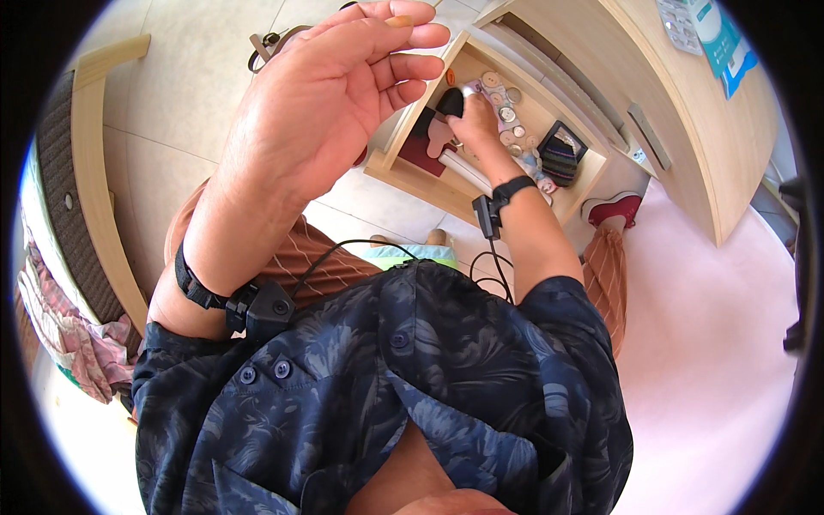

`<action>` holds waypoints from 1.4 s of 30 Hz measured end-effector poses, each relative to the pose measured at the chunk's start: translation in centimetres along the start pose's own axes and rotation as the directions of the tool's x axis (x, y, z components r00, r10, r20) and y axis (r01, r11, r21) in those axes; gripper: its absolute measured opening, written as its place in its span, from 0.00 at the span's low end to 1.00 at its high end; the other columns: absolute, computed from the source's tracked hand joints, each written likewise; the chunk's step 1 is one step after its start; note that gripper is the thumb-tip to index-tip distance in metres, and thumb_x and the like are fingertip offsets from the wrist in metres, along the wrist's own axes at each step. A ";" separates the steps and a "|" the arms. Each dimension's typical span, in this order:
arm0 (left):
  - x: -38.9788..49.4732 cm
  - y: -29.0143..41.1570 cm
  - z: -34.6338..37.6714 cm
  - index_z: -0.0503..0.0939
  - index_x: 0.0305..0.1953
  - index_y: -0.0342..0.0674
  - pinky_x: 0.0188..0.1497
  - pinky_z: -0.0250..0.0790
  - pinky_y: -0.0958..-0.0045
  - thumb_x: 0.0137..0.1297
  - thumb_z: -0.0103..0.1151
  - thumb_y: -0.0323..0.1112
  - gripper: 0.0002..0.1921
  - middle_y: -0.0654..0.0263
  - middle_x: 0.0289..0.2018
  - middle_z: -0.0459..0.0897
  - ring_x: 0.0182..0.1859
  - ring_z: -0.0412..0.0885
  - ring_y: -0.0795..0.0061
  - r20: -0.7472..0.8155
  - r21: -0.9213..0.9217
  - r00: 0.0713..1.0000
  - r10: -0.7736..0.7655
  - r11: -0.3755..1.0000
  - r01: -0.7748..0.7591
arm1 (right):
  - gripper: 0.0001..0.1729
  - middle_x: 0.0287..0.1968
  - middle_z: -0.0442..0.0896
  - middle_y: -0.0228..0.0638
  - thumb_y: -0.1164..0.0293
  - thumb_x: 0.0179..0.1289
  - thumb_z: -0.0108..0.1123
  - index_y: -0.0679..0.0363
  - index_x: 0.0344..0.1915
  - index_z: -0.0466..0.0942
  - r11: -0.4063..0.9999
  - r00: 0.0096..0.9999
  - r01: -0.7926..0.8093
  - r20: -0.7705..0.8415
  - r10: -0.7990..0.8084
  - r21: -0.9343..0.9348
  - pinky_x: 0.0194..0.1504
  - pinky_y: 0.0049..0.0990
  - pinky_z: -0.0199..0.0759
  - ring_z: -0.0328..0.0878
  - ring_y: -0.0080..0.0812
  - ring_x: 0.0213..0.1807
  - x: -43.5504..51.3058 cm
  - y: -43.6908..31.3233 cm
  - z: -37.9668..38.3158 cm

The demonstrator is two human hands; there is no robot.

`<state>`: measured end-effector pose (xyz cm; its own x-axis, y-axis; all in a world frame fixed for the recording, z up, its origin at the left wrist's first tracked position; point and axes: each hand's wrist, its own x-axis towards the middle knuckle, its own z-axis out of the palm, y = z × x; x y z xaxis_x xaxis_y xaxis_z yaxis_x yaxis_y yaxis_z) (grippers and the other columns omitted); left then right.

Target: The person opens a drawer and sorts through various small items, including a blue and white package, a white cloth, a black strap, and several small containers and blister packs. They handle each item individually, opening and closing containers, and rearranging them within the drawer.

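Note:
My left hand (331,106) is raised close to the camera, palm in view and fingers loosely bent, holding nothing visible. Beyond it my right hand (477,127) reaches into a pulled-out wooden drawer (444,198). Its fingertips are by a small white thing and a black rounded object (450,102); whether it grips either cannot be told. Around that hand lie several round, pale button-like discs (491,79). A dark red flat item (415,154) and a white elongated object (460,168) are nearer me. A striped cloth pouch (559,162) rests on a dark tray (584,149) at the right.
A wooden cabinet (695,116) with a bar handle (648,136) stands right of the drawer. A blister pack (679,26) and teal-and-white packaging (714,38) lie on top. A wood-framed piece of furniture (96,161) is at left. Black cables (360,242) run from my wrist devices.

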<state>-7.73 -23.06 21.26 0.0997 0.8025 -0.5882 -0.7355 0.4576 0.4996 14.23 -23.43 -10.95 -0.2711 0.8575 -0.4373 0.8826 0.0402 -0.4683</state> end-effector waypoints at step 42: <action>6.0 -7.4 -1.0 0.61 0.63 0.34 0.60 0.70 0.68 0.66 0.61 0.32 0.28 0.61 0.53 0.73 0.56 0.74 0.72 0.421 0.260 0.857 -0.298 0.945 0.200 | 0.36 0.51 0.72 0.40 0.66 0.65 0.61 0.67 0.68 0.57 0.552 0.946 0.228 -0.316 0.068 0.802 0.47 0.24 0.71 0.72 0.25 0.47 -12.5 -12.7 -21.8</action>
<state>-2.39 -22.05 13.39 0.5863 0.7126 -0.3852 -0.5002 0.6925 0.5199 14.81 -23.48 17.22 -0.0756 0.9762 -0.2032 0.1176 -0.1936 -0.9740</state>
